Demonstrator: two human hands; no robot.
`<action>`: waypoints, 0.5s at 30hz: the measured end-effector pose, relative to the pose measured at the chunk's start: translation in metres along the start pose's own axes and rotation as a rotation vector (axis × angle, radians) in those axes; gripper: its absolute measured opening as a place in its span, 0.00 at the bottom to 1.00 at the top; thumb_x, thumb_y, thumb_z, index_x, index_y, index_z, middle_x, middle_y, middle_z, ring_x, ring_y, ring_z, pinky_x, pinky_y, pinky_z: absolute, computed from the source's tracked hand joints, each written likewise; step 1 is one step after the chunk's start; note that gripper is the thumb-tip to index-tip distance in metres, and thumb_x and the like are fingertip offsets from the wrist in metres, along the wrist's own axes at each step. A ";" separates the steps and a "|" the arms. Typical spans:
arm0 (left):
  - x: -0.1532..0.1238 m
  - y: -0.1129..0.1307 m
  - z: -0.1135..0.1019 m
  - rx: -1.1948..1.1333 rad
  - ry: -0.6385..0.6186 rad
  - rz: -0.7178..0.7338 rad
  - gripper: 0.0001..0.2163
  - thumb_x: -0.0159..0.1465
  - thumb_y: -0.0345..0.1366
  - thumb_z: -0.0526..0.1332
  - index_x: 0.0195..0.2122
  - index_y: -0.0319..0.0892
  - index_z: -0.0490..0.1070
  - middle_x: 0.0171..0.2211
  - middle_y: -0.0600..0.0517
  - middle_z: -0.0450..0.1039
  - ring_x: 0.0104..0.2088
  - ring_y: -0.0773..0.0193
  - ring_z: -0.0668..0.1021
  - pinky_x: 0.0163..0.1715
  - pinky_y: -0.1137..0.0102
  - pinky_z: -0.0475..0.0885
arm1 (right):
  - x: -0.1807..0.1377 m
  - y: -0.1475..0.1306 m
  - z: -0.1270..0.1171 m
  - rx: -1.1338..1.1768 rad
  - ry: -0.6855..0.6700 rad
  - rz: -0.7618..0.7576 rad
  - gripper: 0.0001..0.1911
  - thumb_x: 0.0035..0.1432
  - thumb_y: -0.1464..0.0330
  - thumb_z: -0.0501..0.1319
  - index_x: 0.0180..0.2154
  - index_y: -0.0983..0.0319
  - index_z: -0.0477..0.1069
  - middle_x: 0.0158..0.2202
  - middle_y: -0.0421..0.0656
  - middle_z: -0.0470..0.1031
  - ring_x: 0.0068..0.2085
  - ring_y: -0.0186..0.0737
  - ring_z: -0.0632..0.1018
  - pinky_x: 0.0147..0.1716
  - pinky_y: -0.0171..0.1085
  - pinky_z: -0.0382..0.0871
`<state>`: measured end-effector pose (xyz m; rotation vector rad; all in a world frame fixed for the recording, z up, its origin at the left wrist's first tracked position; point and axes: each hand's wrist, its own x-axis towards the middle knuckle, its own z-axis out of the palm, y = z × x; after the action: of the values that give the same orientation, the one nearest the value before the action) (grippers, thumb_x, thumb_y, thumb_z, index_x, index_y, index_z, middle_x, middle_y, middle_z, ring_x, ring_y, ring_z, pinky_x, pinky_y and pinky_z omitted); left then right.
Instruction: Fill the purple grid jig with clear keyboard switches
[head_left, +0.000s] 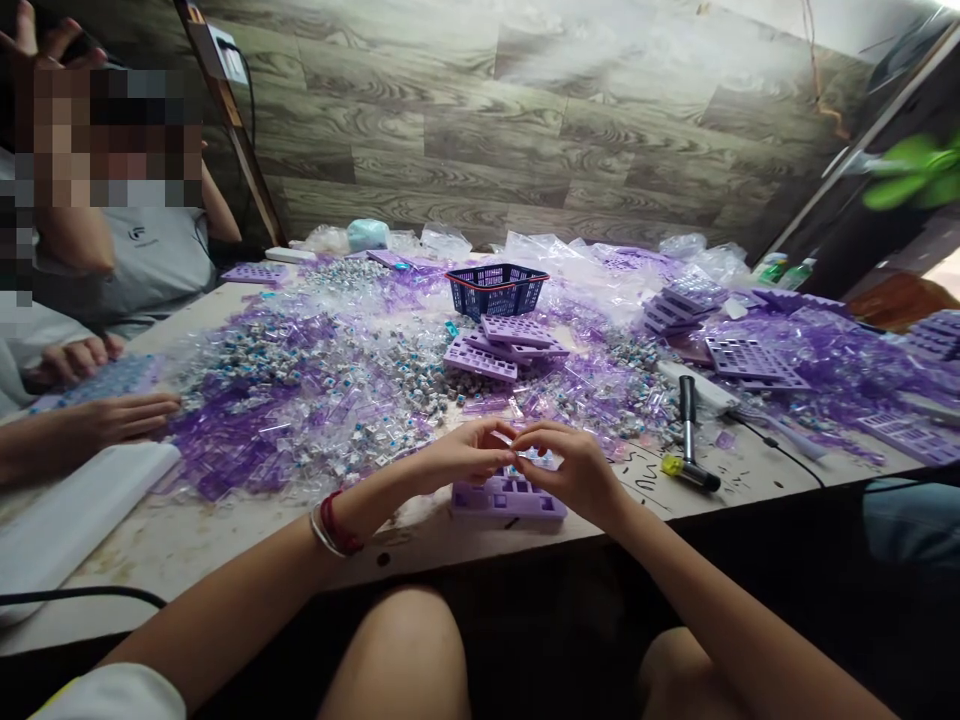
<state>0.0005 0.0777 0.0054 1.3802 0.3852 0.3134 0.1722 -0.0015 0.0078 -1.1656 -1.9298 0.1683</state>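
Above a light purple keyboard plate [510, 508] with square holes, my left hand [466, 452] and my right hand [568, 462] meet at the fingertips. Both pinch. A tiny bluish-white spot shows between them, too small to name. The plate lies at the table's front edge, and my fingers cover part of it. Just beyond, small grey-white switches [420, 385] with blue centres lie heaped among clear and purple plastic pieces [232, 450].
More purple plates [517, 345] are stacked behind my hands, before a dark basket [497, 290]. To the right lie a hammer [688, 430] and a white power strip [697, 388] with a cable. At left, a co-worker's hands [127, 415] rest near another plate. A green fan [911, 170] is at far right.
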 end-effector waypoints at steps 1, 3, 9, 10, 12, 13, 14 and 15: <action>0.000 -0.001 -0.001 -0.006 -0.002 -0.009 0.20 0.54 0.46 0.67 0.42 0.40 0.67 0.27 0.56 0.65 0.18 0.78 0.55 0.17 0.77 0.47 | -0.001 0.000 0.000 -0.015 0.008 -0.015 0.03 0.53 0.74 0.61 0.31 0.61 0.73 0.34 0.44 0.77 0.35 0.38 0.78 0.36 0.36 0.72; 0.001 -0.001 -0.002 -0.007 0.008 -0.028 0.18 0.54 0.45 0.67 0.41 0.39 0.69 0.26 0.56 0.64 0.19 0.78 0.55 0.18 0.78 0.48 | -0.002 0.000 0.001 -0.033 0.016 -0.033 0.04 0.53 0.74 0.60 0.31 0.61 0.73 0.33 0.44 0.77 0.35 0.39 0.78 0.37 0.37 0.72; 0.003 -0.003 -0.003 0.156 0.111 -0.092 0.17 0.54 0.46 0.66 0.36 0.37 0.71 0.24 0.55 0.66 0.19 0.76 0.60 0.18 0.77 0.51 | -0.006 0.004 0.000 -0.070 0.016 -0.087 0.04 0.54 0.74 0.60 0.32 0.61 0.72 0.34 0.44 0.76 0.37 0.39 0.77 0.38 0.37 0.73; 0.004 -0.004 -0.004 0.187 0.128 -0.080 0.17 0.53 0.46 0.67 0.35 0.37 0.71 0.24 0.54 0.67 0.20 0.75 0.62 0.18 0.77 0.53 | -0.006 0.005 0.000 -0.083 0.000 -0.099 0.04 0.55 0.74 0.59 0.33 0.61 0.72 0.34 0.45 0.76 0.37 0.39 0.77 0.39 0.38 0.72; 0.007 -0.008 -0.006 0.245 0.150 -0.011 0.17 0.51 0.46 0.67 0.33 0.35 0.71 0.24 0.53 0.68 0.22 0.72 0.66 0.21 0.76 0.56 | -0.007 0.008 -0.001 -0.093 -0.038 -0.118 0.05 0.55 0.74 0.58 0.34 0.61 0.72 0.35 0.45 0.75 0.38 0.39 0.76 0.39 0.38 0.72; 0.008 -0.010 -0.006 0.286 0.163 0.035 0.17 0.51 0.45 0.67 0.32 0.35 0.71 0.23 0.53 0.67 0.23 0.71 0.66 0.22 0.75 0.58 | -0.007 0.010 -0.001 -0.090 -0.054 -0.124 0.05 0.55 0.74 0.58 0.34 0.61 0.72 0.36 0.46 0.75 0.39 0.39 0.76 0.39 0.38 0.72; 0.009 -0.011 -0.007 0.341 0.179 0.077 0.16 0.51 0.44 0.67 0.32 0.35 0.71 0.22 0.54 0.66 0.23 0.70 0.67 0.23 0.75 0.58 | -0.007 0.011 -0.001 -0.085 -0.063 -0.126 0.05 0.56 0.74 0.59 0.34 0.61 0.72 0.37 0.46 0.75 0.39 0.39 0.76 0.40 0.38 0.72; 0.009 -0.012 -0.007 0.407 0.198 0.108 0.15 0.51 0.42 0.67 0.31 0.35 0.71 0.21 0.56 0.65 0.23 0.70 0.66 0.23 0.75 0.57 | -0.008 0.012 -0.002 -0.081 -0.066 -0.125 0.04 0.56 0.73 0.59 0.34 0.61 0.72 0.37 0.46 0.75 0.39 0.40 0.77 0.40 0.38 0.72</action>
<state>0.0056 0.0862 -0.0084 1.7787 0.5609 0.4819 0.1828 -0.0015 -0.0016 -1.1004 -2.0775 0.0629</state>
